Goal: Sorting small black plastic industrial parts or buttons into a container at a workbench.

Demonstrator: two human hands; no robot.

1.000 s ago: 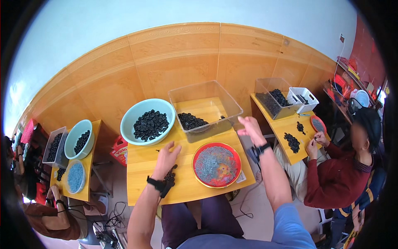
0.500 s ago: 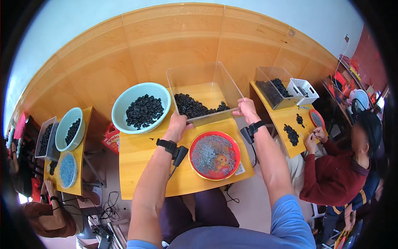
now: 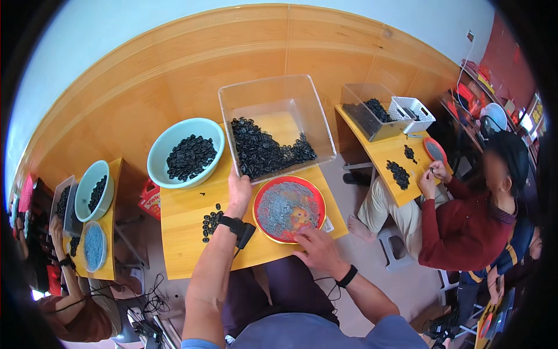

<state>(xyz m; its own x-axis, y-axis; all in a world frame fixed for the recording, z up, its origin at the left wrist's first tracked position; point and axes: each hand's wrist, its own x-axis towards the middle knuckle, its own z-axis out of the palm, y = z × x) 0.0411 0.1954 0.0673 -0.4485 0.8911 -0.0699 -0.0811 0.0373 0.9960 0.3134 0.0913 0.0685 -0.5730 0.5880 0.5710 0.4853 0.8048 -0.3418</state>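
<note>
Left grip first: I see the left hand (image 3: 239, 192) laid on the near rim of the clear plastic bin (image 3: 273, 125), fingers bent over the edge; whether they pinch the wall or only rest there, I cannot tell. That bin stands straight ahead of the hand, its long axis running away from me, and the heap of black rings (image 3: 264, 152) lies against its near wall, just beyond the fingertips. Left of it sits a pale green bowl (image 3: 186, 152) holding more rings, and a few loose rings (image 3: 210, 222) lie on the worktop (image 3: 186, 247) beside the wrist. Moving right, the red tray (image 3: 289, 208) of small grey parts sits between the two hands. At its near edge the right hand (image 3: 317, 250) rests with fingers loosely spread, holding nothing I can make out. So the left hand is nearer the rings. The grey parts are too fine to identify.
</note>
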